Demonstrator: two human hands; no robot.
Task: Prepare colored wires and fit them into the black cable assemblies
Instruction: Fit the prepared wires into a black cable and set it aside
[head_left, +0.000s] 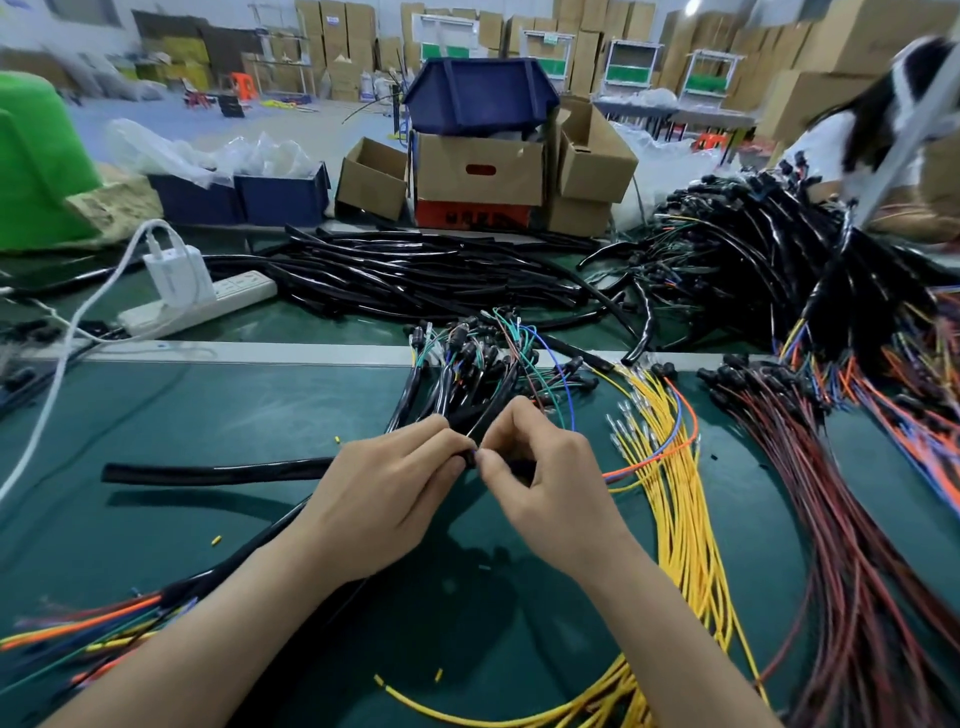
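Observation:
My left hand (384, 499) grips the end of a black cable sleeve (218, 474) that runs left across the green mat. My right hand (545, 478) pinches something small at that sleeve's mouth, fingertips touching the left hand's; what it pinches is hidden. Just beyond the hands lies a bundle of black cable assemblies (467, 374) with green, blue and brown wires sticking out. A fan of yellow wires (675, 493) with metal terminals lies to the right, crossed by an orange wire (688, 421). Dark red wires (831, 493) lie further right.
A pile of black sleeves (426, 270) lies behind the metal rail, with a white power strip (202, 306) at left and cardboard boxes (478, 171) behind. A heap of finished harnesses (779, 260) is at right, beside a person (883, 119). Mixed coloured wires (88, 634) lie bottom left.

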